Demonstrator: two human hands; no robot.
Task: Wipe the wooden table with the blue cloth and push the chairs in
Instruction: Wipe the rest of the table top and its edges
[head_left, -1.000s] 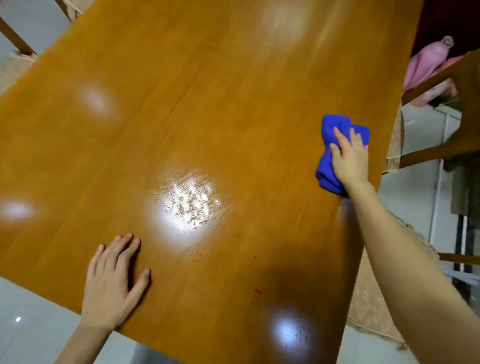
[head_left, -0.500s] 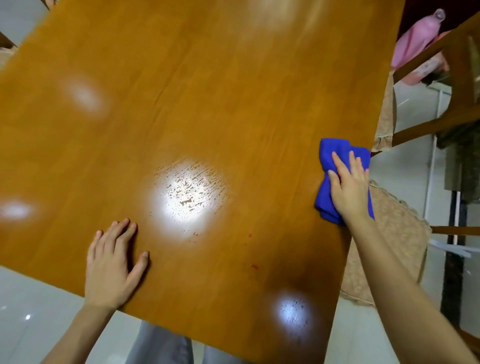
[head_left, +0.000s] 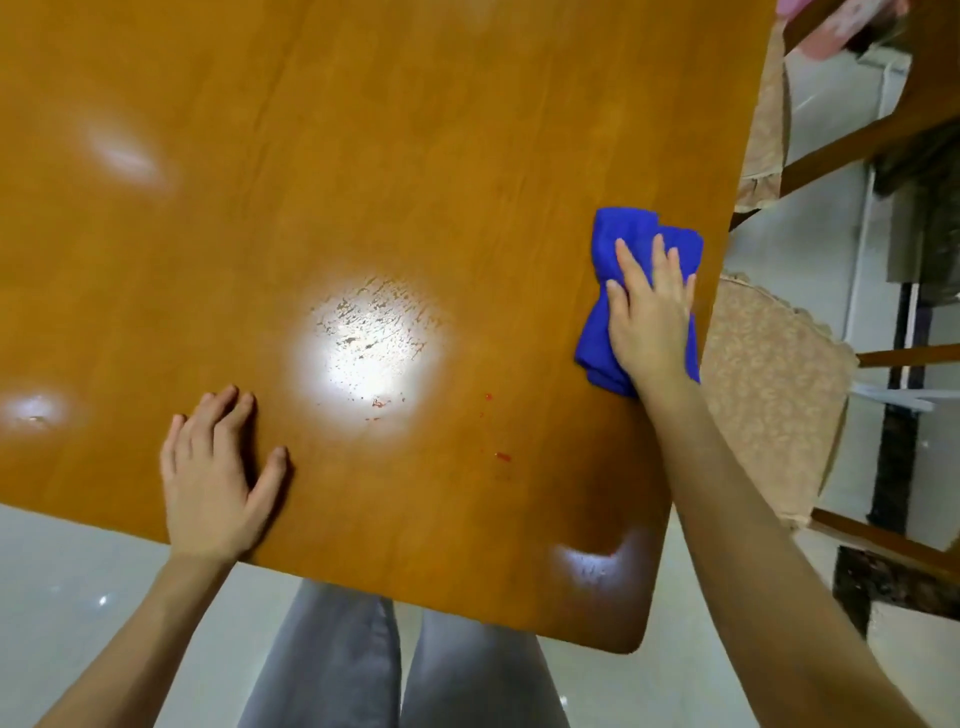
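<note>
Blue cloth (head_left: 631, 234) bunched at bench (head_left: 415, 156) right edge under my right hand (head_left: 649, 322), fingers (head_left: 627, 265) straight, pressing; left hand (head_left: 208, 478) flat, bracing; risk: cloth slides off edge, red specks (head_left: 503, 457) missed.

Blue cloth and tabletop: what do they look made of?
Blue cloth: soft, matte, fuzzy fabric, probably microfibre; it bunches into thick folds under the right hand. Wooden table: orange-brown wood grain under a glossy coat, shown by the bright lamp reflections. I cannot tell whether it is solid wood or veneer.
</note>
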